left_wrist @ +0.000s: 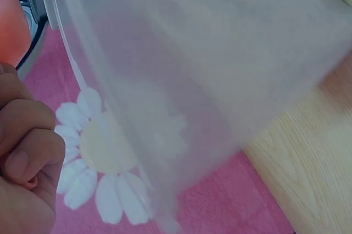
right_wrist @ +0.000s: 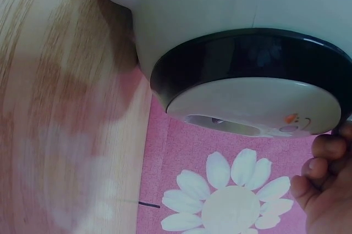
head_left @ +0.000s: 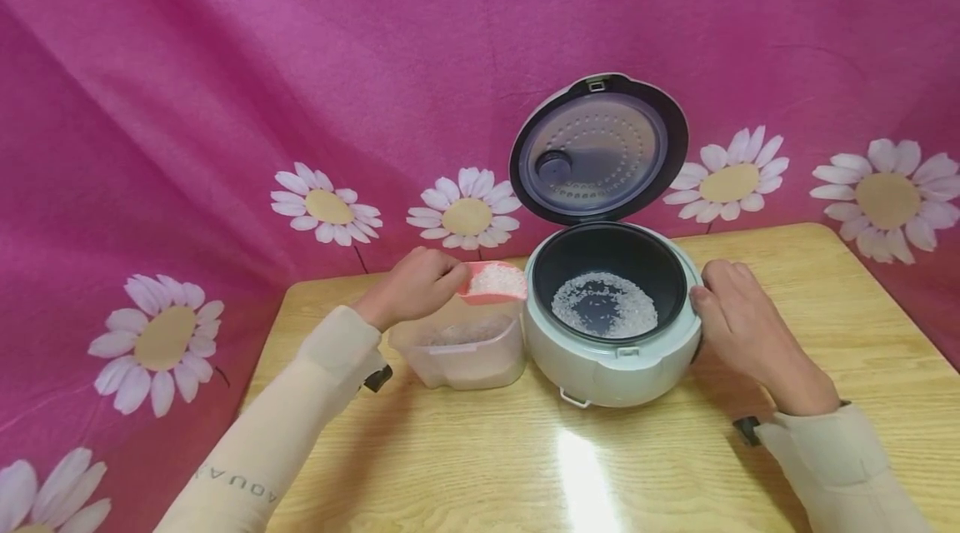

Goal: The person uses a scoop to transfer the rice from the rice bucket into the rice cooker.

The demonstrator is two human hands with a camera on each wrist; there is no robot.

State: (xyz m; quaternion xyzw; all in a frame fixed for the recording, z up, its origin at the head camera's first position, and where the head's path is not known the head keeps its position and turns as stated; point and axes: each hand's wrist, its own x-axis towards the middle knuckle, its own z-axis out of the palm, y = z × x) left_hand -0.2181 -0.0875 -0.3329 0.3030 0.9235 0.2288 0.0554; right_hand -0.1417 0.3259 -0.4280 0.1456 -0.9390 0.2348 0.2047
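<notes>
My left hand (head_left: 420, 283) grips the handle of a pink scoop (head_left: 495, 298) filled with white rice. The scoop is over a translucent plastic container (head_left: 472, 362) with rice inside, its tip right at the rice cooker's rim. A pale green rice cooker (head_left: 611, 379) stands to the right with its lid (head_left: 600, 154) raised. Rice grains (head_left: 637, 312) lie around the bottom of its dark inner pot (head_left: 663, 271). With curled fingers my right hand (head_left: 742, 329) holds the cooker's right side near the rim. The left wrist view shows the fingers (left_wrist: 33, 146) curled round the scoop's handle.
A light wooden table (head_left: 450, 466) bears the container and cooker. Close behind hangs a magenta cloth (head_left: 375, 58) printed with white daisies. The cooker's side has a dark band (right_wrist: 247, 53) in the right wrist view. A small white loop (head_left: 575, 400) juts from its front base.
</notes>
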